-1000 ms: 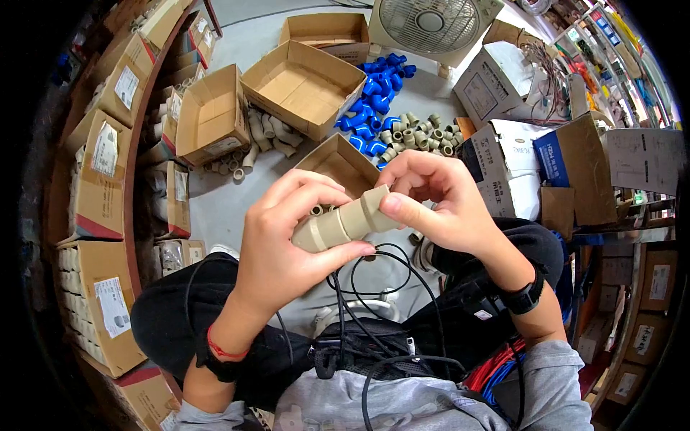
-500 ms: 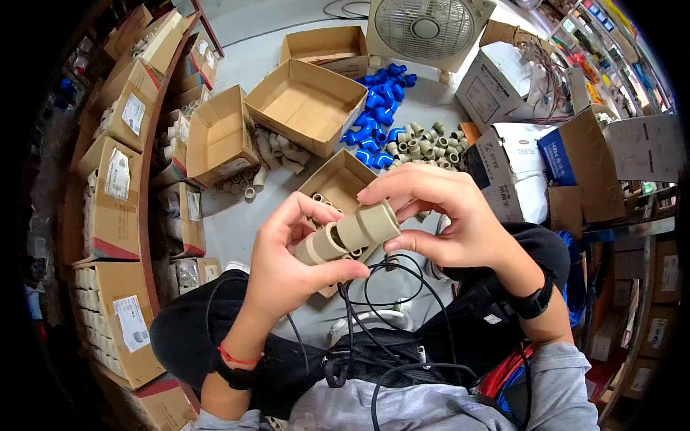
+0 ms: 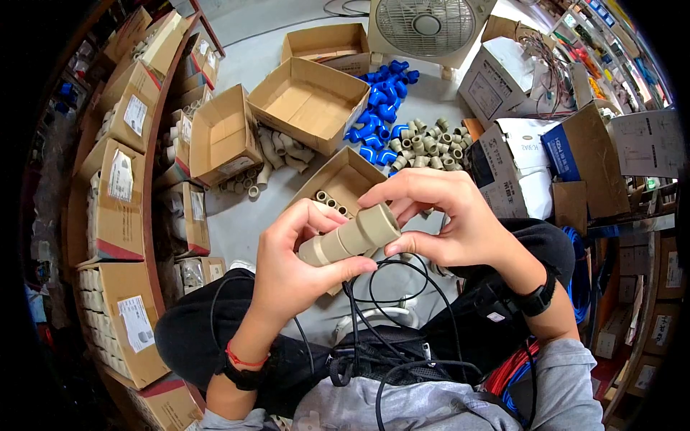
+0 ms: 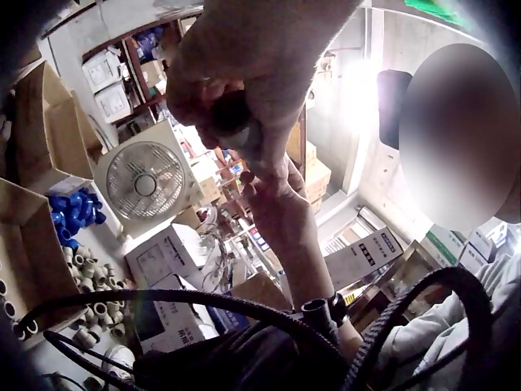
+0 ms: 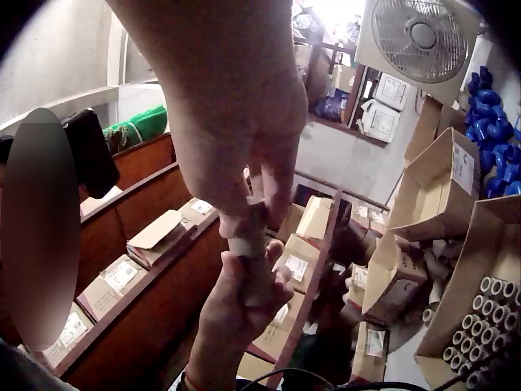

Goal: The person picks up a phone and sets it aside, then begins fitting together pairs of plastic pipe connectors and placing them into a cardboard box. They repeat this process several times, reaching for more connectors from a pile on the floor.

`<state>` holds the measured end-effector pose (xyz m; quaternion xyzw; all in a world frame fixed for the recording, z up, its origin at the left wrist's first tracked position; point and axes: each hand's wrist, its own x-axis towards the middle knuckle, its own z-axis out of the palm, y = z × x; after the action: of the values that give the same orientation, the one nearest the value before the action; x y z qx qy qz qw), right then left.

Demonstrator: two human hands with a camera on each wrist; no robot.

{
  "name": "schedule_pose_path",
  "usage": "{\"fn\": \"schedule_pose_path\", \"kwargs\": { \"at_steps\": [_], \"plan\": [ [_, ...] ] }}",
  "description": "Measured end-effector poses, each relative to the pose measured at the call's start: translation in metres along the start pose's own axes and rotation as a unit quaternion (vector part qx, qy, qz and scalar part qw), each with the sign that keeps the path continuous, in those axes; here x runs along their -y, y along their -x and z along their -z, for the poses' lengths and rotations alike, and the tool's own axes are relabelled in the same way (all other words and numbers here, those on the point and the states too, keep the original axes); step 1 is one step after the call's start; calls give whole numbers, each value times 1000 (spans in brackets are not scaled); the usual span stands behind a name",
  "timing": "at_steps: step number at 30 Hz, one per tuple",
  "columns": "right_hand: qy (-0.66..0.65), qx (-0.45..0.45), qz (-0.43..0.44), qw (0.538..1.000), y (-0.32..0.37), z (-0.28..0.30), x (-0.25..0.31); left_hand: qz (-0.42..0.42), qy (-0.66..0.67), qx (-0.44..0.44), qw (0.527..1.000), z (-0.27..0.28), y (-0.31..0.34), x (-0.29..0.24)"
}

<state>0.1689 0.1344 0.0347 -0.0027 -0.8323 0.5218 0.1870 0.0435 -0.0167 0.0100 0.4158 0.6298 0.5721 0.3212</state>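
Floor: grey concrete floor (image 3: pixel 237 208), crowded with cardboard boxes, seen from over a seated person's lap.
Top of frame: white box fan (image 3: pixel 430 21). Below it lies a heap of blue elbows (image 3: pixel 377 108), with loose beige couplings (image 3: pixel 428 144) just to the right of them.
Upper centre: empty carton (image 3: pixel 309 100), open, just left of the blue heap.
Behind the hands: near carton (image 3: pixel 345 179), open, with a few beige fittings standing on end inside.
Left edge: shelving stacked with labelled cartons (image 3: pixel 118 179).
Workpiece: beige fitting stack (image 3: pixel 350 235), mid-frame, held in the air above the lap. It is tilted, with the wider end up toward the right.
Left hand (image 3: pixel 287 266): fingers and thumb curled round the narrower lower end. A red band (image 3: pixel 241 357) is on the wrist.
Right hand (image 3: pixel 445 215): thumb and fingertips pinch the wide upper end. A black watch (image 3: pixel 539 298) is on the wrist.
Hands: close together, each clamped on its own end of the stack.
Right wrist view: fingers (image 5: pixel 260 175) grip the stack from above, with the left hand below.
Lower centre: black cables (image 3: pixel 381 302) loop under the hands.
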Motion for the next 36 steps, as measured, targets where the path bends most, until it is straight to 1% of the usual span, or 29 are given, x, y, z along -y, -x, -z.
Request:
{"fn": "schedule_pose_path", "kwargs": {
  "at_steps": [2,5,8,14,20,23,26,27,30,31,32,33,34,36],
  "plan": [
    [4,-4,1,1000,0,-1,-1,28,-1,16,999,1,1,-3],
    [25,0,1,1000,1,0,-3,-20,4,-9,1000,-1,0,2],
    [24,-11,14,1000,2,-1,-4,-28,-2,-1,1000,-1,0,2],
    [16,-5,-5,1000,2,-1,-4,-35,3,-9,999,-1,-1,3],
    [8,-6,-14,1000,2,-3,-3,-67,-33,-3,997,1,-2,5],
    [-40,12,-42,998,1,-1,-2,-36,-3,8,999,0,-2,1],
    [-188,-98,-81,974,-2,-5,2,27,155,-27,987,-4,-4,4],
    [-235,-100,-110,960,-2,2,1,73,206,-12,976,1,-4,6],
    [-285,-124,-135,941,0,9,-1,86,254,-71,961,6,-7,16],
    [-300,-109,-129,939,1,7,-6,100,256,-60,960,10,-7,17],
    [-314,-94,-124,936,3,3,-8,102,273,-69,954,11,-7,20],
    [-327,-85,-157,928,4,-1,-6,104,291,-78,948,12,-7,23],
    [-329,-53,-178,926,5,-4,-6,106,308,-87,941,12,-6,24],
    [-302,-54,-225,925,5,-8,4,126,340,-93,927,10,-4,22]
  ]
}}
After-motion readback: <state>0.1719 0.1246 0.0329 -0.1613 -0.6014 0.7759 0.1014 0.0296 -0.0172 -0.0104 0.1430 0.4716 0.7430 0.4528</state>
